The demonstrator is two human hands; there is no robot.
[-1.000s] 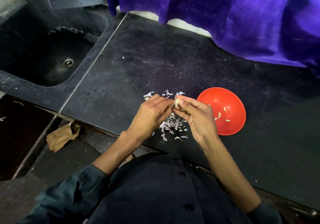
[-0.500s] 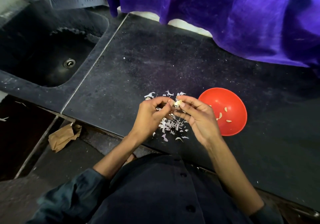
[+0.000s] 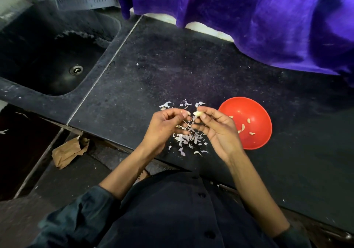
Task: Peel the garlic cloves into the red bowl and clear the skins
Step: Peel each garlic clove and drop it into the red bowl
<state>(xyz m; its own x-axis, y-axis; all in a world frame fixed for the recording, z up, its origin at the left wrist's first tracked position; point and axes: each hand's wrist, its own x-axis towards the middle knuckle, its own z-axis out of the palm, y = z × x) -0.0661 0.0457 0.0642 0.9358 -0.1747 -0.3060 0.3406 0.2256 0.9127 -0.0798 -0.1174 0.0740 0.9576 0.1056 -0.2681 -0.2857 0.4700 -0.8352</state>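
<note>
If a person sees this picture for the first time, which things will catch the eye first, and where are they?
The round red plastic bowl stands out first, on the dark stone counter to the right of the hands, with a few peeled cloves inside. Next is the purple velvet cloth hanging along the far edge. In the middle, the right hand pinches a pale garlic clove above a scatter of papery white skins, with the left hand beside it.

The picture is dim; soft light falls on the cloth (image 3: 249, 23) at 1 o'clock. Edges bend, the left hand (image 3: 162, 131) is slightly blurred.
</note>
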